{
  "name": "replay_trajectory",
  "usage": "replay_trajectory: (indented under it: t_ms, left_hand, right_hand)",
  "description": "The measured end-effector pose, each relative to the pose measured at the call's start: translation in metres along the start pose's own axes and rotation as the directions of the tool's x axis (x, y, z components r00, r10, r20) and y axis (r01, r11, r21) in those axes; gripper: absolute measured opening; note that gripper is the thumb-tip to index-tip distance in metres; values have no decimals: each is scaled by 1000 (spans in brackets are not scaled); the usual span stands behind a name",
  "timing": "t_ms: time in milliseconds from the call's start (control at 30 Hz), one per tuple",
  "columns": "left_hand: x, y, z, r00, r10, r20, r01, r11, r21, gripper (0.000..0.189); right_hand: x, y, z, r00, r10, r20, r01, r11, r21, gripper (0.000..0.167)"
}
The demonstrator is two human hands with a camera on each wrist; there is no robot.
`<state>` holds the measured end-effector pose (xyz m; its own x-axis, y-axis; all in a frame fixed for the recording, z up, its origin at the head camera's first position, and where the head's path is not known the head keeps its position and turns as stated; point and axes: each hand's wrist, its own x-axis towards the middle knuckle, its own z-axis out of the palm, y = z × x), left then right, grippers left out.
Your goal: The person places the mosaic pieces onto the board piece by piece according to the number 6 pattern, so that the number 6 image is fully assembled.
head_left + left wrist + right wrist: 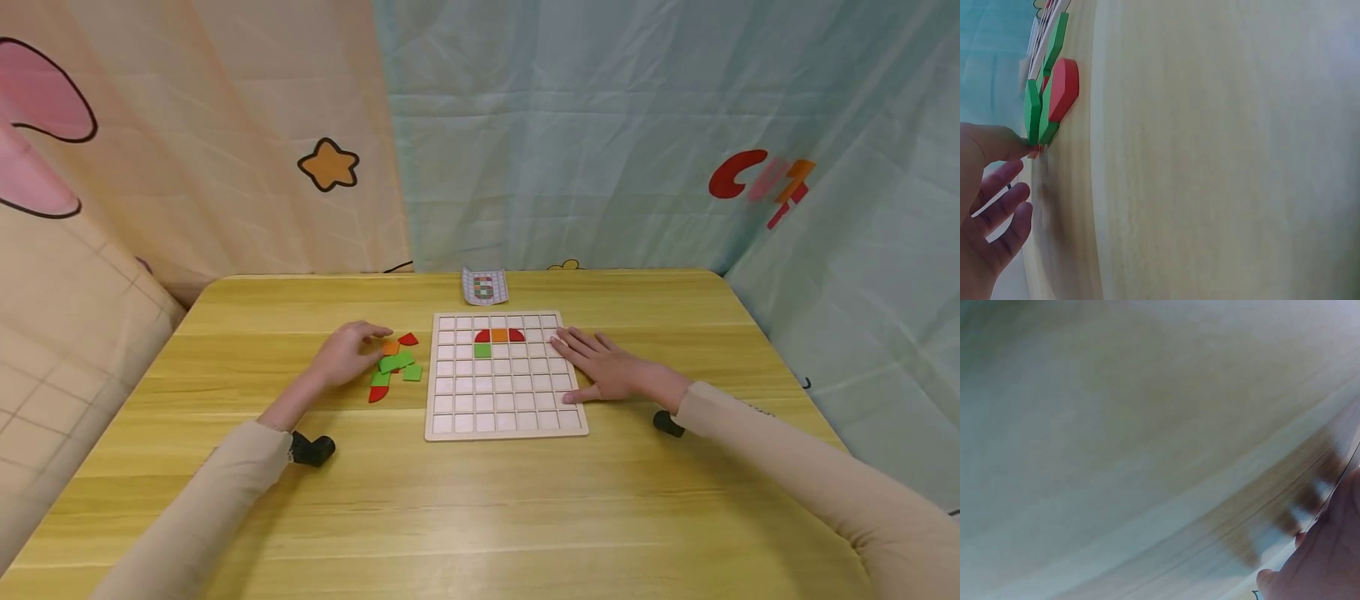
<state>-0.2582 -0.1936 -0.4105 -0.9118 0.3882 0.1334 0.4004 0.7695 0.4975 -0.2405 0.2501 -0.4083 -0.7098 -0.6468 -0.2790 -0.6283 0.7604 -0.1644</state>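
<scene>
My left hand (pixel 348 354) is at the loose pile left of the board, thumb and forefinger apart beside an orange square tile (pixel 391 347). In the left wrist view, the thumb tip is close to a green tile (pixel 1032 112); whether it touches is unclear. A red quarter-round tile (pixel 378 393) lies at the pile's near end. The white gridded board (pixel 507 423) bears a row of a red, an orange (pixel 499 335) and a red tile, with a green square (pixel 482 351) below the left one. My right hand (pixel 611 371) rests with spread fingers on the board's right edge.
A small card with a coloured grid pattern (pixel 484 287) lies behind the board. Printed curtains (pixel 600 125) hang behind the wooden table (pixel 480 517). Black devices (pixel 312 450) are at both wrists.
</scene>
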Motion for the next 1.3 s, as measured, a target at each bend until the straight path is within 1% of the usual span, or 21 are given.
replay_trajectory:
  t_ms: [200, 267, 433, 700, 1067, 1300]
  left_hand:
    - [0, -7, -3, 998, 12, 63, -10, 999, -37, 39]
    - [1, -8, -4, 997, 16, 76, -12, 999, -47, 40]
    - [1, -12, -5, 995, 18, 95, -10, 997, -81, 40]
    - [1, -18, -3, 995, 12, 99, 0, 993, -121, 39]
    - [4, -18, 1, 994, 26, 106, -13, 992, -123, 36]
    - [2, -16, 3, 997, 21, 77, -13, 995, -96, 33]
  right_hand:
    - [0, 0, -1, 1000, -23, -21, 23, 1000, 3, 93]
    - [0, 0, -1, 999, -31, -27, 31, 999, 9, 94]
    - [1, -1, -2, 1000, -16, -8, 16, 1000, 11, 94]
    - [1, 0, -1, 1000, -8, -7, 8, 1000, -9, 95]
    - [-1, -1, 1, 1000, -1, -9, 1, 1000, -6, 94]
    - [-2, -2, 2, 1000, -9, -29, 9, 1000, 4, 94]
